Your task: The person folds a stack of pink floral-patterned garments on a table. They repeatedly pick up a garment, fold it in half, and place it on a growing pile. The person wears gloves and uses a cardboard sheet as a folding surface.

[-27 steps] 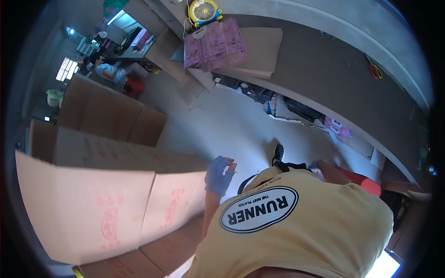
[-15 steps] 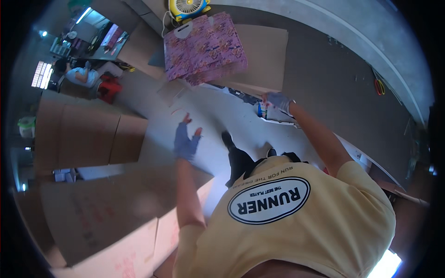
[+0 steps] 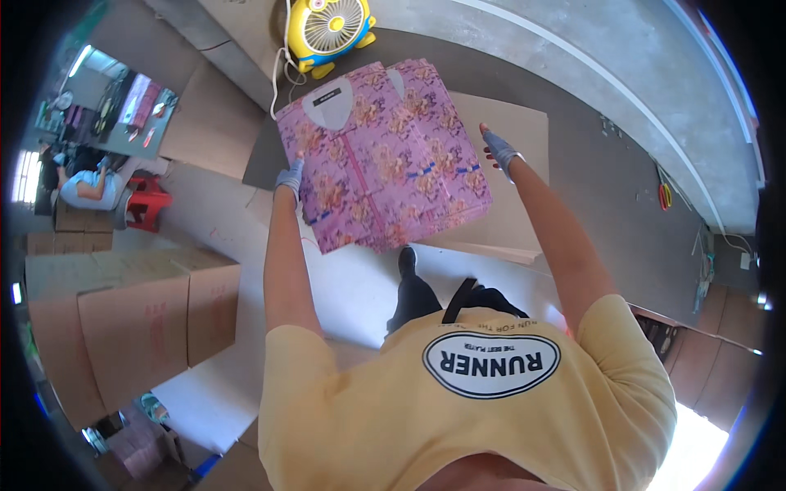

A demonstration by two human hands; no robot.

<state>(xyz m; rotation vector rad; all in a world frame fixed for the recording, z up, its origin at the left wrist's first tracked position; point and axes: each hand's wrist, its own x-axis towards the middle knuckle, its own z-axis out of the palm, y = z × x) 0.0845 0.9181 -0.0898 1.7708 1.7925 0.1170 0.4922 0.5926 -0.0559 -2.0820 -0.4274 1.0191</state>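
A stack of flat pink floral pieces lies ahead of me, its near edge reaching past the table. The top piece has a pale neckline-shaped patch with a dark label, and I cannot tell if it is cloth or card. My left hand, in a grey fingerless glove, is at the stack's left edge with a digit stretched along it; its other fingers are partly hidden. To the right, my right hand, gloved alike, is open with fingers apart, just off the stack's right edge above a brown cardboard sheet.
A yellow and blue fan with a white cord stands behind the stack. Scissors lie on the grey table at right. Large cartons stand at left. Beyond them a person sits near a red stool.
My view has turned, and the stack now appears lower and closer. My left hand has moved up to its left edge. My right hand has left the table's near edge for the stack's right side.
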